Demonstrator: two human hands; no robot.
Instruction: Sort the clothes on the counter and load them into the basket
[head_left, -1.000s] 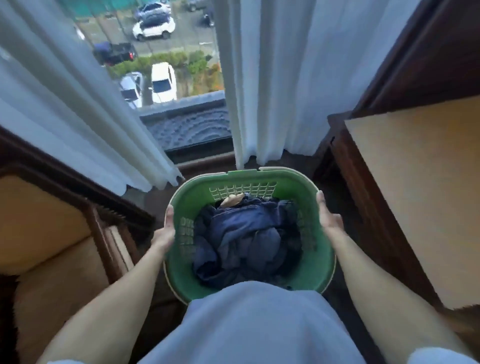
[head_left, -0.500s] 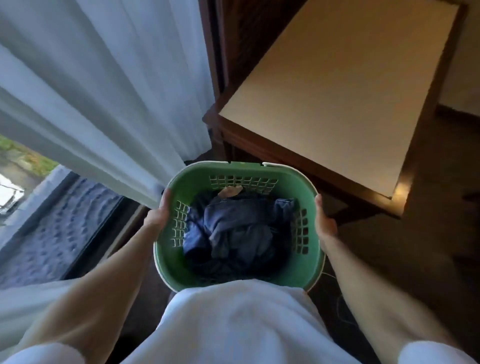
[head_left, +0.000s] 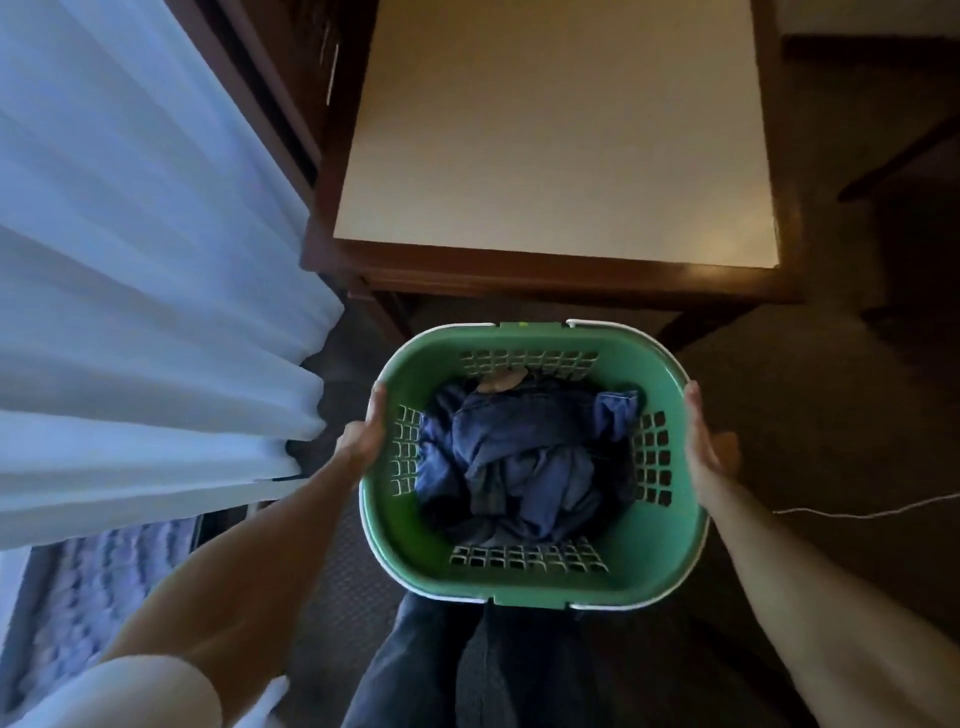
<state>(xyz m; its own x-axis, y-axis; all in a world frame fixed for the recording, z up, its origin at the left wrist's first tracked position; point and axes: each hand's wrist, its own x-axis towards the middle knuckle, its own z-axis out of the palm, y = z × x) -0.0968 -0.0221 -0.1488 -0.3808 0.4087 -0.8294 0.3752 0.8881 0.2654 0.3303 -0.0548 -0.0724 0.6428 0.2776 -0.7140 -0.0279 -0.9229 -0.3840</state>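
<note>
I've got the basket held in front of my body over the floor, long axis running near-to-far, slightly skewed. Left hand is on the left rim: thumb hooked over the top edge, fingers hidden under the lip, so it looks like a grip. Right hand mirrors it on the right rim, thumb lying along the edge and the rest of the hand outside the wall; can't see how far those fingers curl. Both hands sit about level, neither nearer the target.

Clothes are already inside: a dark blue bundle filling the bottom, with a small tan patch at the far end.

Key relation: the counter lies straight ahead, just beyond the basket's far rim, and nothing is visible on the part of its top that shows. My guess is loading is done, and the next move is a straight push forward and a set-down. Curtain hangs close on the left, so I'd keep clear of that side.
</note>
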